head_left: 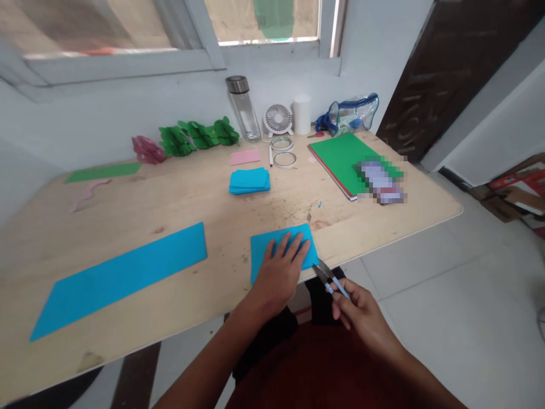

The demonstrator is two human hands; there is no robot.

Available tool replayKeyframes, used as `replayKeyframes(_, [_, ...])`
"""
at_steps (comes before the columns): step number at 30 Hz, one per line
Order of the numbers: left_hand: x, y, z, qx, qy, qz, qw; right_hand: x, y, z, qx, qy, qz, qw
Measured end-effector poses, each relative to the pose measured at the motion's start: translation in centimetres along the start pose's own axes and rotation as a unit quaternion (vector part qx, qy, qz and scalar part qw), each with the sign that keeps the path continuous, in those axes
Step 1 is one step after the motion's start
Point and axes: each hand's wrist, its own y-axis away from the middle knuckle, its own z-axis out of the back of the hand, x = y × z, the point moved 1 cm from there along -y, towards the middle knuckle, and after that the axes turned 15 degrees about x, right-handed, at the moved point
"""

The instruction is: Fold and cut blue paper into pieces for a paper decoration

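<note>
My left hand (281,266) lies flat with fingers spread on a blue paper piece (261,244) at the table's front edge. In my right hand (355,304) is a pair of scissors (331,279) with light blue handles, their blades parted and pointing at the paper's lower right corner. Whether the blades touch the paper I cannot tell. To the left lies a long blue paper strip (128,278). Farther back rests a small stack of blue paper pieces (249,180).
Along the wall stand a glass bottle (244,111), a white fan (278,118), a white cylinder (302,115), a clear pouch (355,113) and green paper leaves (198,135). Tape rolls (285,159), pink paper (245,157) and green sheets (340,156) with a blurred object (381,180) lie farther back.
</note>
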Motion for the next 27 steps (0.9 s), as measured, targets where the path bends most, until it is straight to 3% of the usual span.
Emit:
replayKeyframes(13, [-1.5,-0.5,0.4,0.022,0.026,0.049,0.998,-0.6,-0.1,0.3,-0.034,-0.016,-0.011,0.999])
replayKeyframes(21, [0.4,-1.1,1.6,0.001,0.063,-0.003,0.998,0.1,-1.1,0.0,-0.057,-0.007,-0.003,0.998])
replayKeyframes(27, [0.8,-2.4,-0.1,-0.050,0.021,0.001,0.999,0.2,-1.0,-0.3,-0.059,-0.036,-0.006,0.998])
